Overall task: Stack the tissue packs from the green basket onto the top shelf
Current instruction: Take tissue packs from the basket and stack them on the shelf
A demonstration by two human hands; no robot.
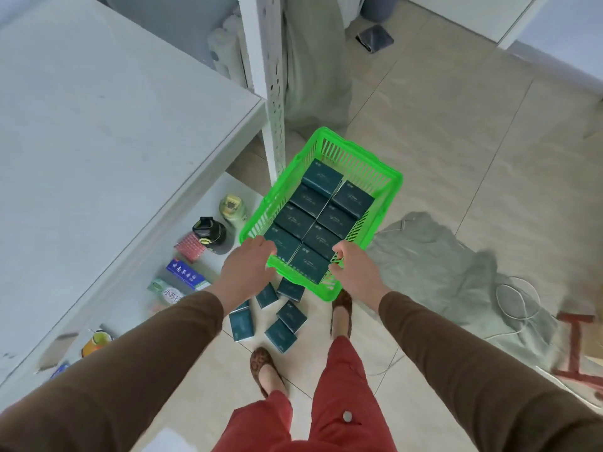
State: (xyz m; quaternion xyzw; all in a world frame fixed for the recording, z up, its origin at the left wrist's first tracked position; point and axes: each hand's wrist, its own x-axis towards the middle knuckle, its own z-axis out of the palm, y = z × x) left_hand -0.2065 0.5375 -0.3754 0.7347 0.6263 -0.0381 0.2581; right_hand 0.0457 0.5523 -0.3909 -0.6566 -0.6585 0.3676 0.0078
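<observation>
Grip: my left hand and right hand curl round the green slatted plastic basket, seemingly at its near rim.
Risk: tilting spills the dark teal tissue packs.

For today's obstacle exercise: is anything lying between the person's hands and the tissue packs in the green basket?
Nothing visible does. The left hand and right hand grip the green basket at its near rim, and the tissue packs lie uncovered in two rows right beyond the fingers.

Basket held in front of me, my left grip and right grip on its near corners, tissue packs inside in two rows, loose packs on the floor beneath, top shelf to my left, bottles on the lower shelf.
</observation>
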